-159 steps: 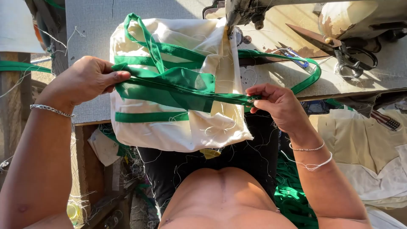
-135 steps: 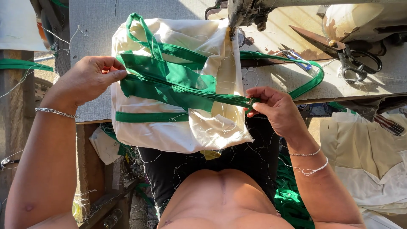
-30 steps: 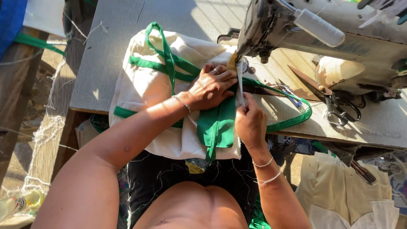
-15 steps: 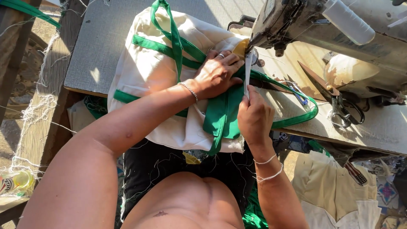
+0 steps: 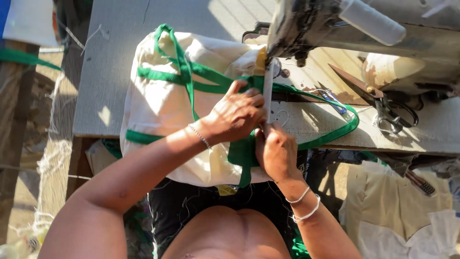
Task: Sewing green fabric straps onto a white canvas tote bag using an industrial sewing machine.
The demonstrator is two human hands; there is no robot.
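One cream cloth bag (image 5: 163, 100) is lying across the near edge of the grey table (image 5: 105, 57), its lower part hanging over the edge toward the person's lap. Green strap (image 5: 184, 72) is running over the bag in several bands, and one long loop of it is trailing out to the right across the table. Two hands are working at the bag, close together and just in front of the one sewing machine (image 5: 345, 29).

The left hand (image 5: 237, 115) is lying palm down on the bag, fingers curled and pressing the green strap and cloth flat right beside the machine's needle area. One thin bracelet is sitting on that wrist. The right hand (image 5: 275, 151) is closed, pinching a folded piece of green strap at the table edge, just below the left hand and touching it. Two thin bangles are circling the right wrist.

One narrow pale strip (image 5: 267, 93) is standing upright between the hands and the machine; what it is I cannot tell. One pair of dark scissors (image 5: 378, 98) is lying on the table to the right, well apart from both hands, blades pointing toward the machine. A pile of cream cloth pieces (image 5: 383, 211) is lying below the table at the lower right.
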